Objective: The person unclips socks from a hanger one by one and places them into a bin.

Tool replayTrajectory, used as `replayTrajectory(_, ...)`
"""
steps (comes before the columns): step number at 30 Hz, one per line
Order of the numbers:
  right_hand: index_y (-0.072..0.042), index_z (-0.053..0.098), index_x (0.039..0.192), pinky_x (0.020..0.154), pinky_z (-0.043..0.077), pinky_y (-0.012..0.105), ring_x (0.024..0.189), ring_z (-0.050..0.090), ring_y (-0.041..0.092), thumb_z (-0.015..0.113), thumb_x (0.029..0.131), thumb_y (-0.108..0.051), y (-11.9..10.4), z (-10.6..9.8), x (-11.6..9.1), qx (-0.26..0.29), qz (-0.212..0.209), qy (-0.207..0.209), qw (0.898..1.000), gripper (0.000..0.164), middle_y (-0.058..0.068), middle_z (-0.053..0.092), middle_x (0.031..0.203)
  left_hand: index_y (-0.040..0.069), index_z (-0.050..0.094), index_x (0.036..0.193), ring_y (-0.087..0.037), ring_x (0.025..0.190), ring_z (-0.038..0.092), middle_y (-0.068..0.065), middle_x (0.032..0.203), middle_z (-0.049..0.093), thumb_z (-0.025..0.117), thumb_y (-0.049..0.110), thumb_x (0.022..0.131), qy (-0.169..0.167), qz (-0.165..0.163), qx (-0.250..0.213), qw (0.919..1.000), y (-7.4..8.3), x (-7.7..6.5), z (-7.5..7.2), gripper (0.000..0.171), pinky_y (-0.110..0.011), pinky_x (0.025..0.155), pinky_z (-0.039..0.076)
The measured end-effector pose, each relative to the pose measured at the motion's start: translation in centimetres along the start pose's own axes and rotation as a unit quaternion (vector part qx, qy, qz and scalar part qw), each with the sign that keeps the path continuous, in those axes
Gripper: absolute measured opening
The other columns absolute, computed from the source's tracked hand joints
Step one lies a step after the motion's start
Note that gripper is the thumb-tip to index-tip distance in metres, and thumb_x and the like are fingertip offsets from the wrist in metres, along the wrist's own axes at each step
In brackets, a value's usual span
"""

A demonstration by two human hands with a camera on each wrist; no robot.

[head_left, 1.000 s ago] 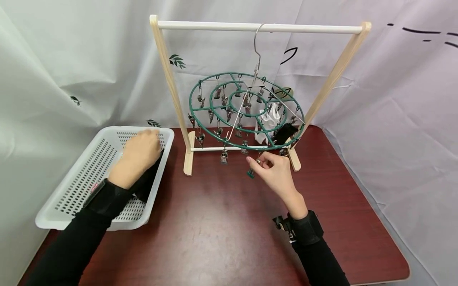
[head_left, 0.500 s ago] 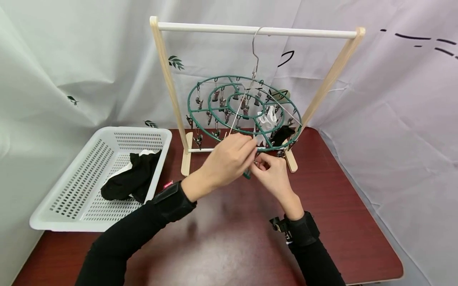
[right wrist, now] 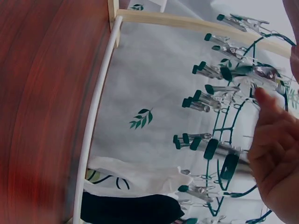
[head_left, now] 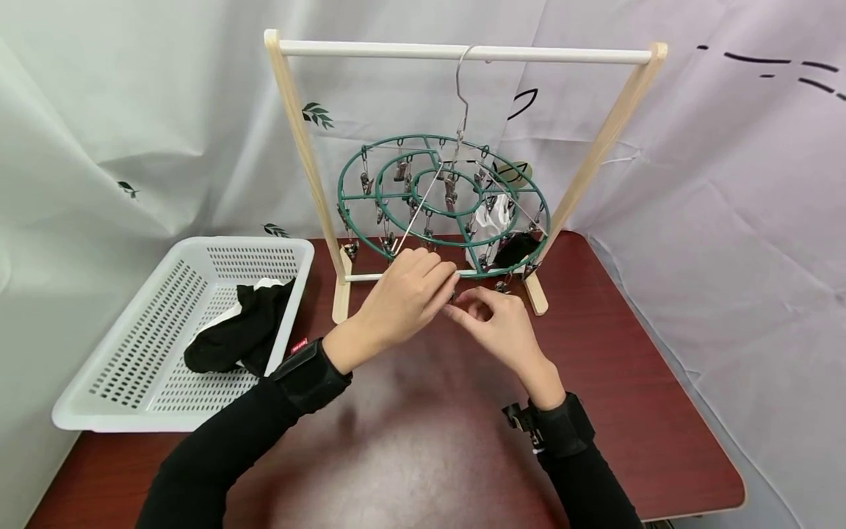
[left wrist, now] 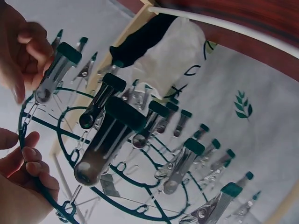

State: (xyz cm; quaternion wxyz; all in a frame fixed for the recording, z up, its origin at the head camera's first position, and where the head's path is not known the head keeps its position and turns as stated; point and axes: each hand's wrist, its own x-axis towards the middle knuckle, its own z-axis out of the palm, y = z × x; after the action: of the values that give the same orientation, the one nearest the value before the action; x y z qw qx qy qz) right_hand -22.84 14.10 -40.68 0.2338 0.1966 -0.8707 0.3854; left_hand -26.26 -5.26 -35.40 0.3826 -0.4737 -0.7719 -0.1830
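Green-coated wire rings form a round clip hanger (head_left: 360, 196), hung by its metal hook from a white bar. My left hand (head_left: 406, 297) grips the outer ring at the front; in the left wrist view its thumb and fingers (left wrist: 32, 163) pinch the green wire. My right hand (head_left: 499, 319) is close beside it, thumb and forefinger near each other. Its fingers (left wrist: 35, 56) are right at a metal clip (left wrist: 56, 74) with a green tip; whether they pinch it I cannot tell. A white sock (head_left: 489, 228) and a black sock (head_left: 518, 251) hang at the ring's right side.
The wooden stand's left leg (head_left: 300, 147) and right leg (head_left: 601, 147) flank the hanger. At left, a white perforated basket (head_left: 305, 275) contains a black sock (head_left: 241, 334) over something white. The dark red table (head_left: 628, 404) ends at a white curtain (head_left: 747, 242).
My left hand has come from the basket across to the hanger's front edge. The hanger has turned slightly to the left. My right hand stays near the front clip.
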Motion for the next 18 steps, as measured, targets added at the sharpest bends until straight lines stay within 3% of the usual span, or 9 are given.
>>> replayTrajectory(4,-0.011,0.074,0.110,0.061,0.048,0.028,0.064,0.057,0.005,0.077,0.092,-0.031,0.0,-0.3,-0.8,-0.033,0.021,-0.061,0.997,0.027,-0.008,0.064,0.075,0.004,0.068,0.092,-0.024,0.075,0.052,-0.006,0.081,0.060,0.058,0.011,0.100,0.009,-0.005,-0.006,0.9999,-0.8,-0.5,-0.4,0.015,-0.036,0.070,0.039)
replayTrajectory(9,-0.012,0.074,0.108,0.067,0.053,0.034,0.070,0.059,0.005,0.073,0.095,-0.028,0.4,-0.8,-2.0,-0.034,0.032,-0.098,0.994,0.021,-0.009,0.067,0.081,0.005,0.067,0.089,-0.025,0.076,0.053,-0.006,0.081,0.059,0.053,0.013,0.102,0.024,0.000,-0.012,0.9996,-2.2,-1.2,-0.9,0.020,-0.040,0.074,0.039)
replayTrajectory(14,-0.014,0.076,0.095,0.065,0.052,0.032,0.069,0.061,0.007,0.073,0.095,-0.025,1.2,-1.9,-3.0,-0.049,0.050,-0.103,0.992,0.012,-0.008,0.068,0.080,0.008,0.059,0.078,-0.025,0.071,0.051,-0.005,0.075,0.054,0.050,0.013,0.103,0.053,-0.020,-0.033,0.9978,-3.6,-1.9,-1.3,0.027,-0.042,0.075,0.039)
replayTrajectory(18,-0.012,0.075,0.089,0.060,0.048,0.028,0.062,0.059,0.010,0.073,0.094,-0.021,2.4,-3.1,-3.2,-0.064,0.068,-0.068,0.993,0.011,-0.006,0.067,0.074,0.009,0.050,0.073,-0.025,0.069,0.047,-0.003,0.070,0.047,0.048,0.012,0.104,0.065,-0.035,-0.046,0.9962,-4.6,-2.3,-1.5,0.031,-0.042,0.075,0.038)
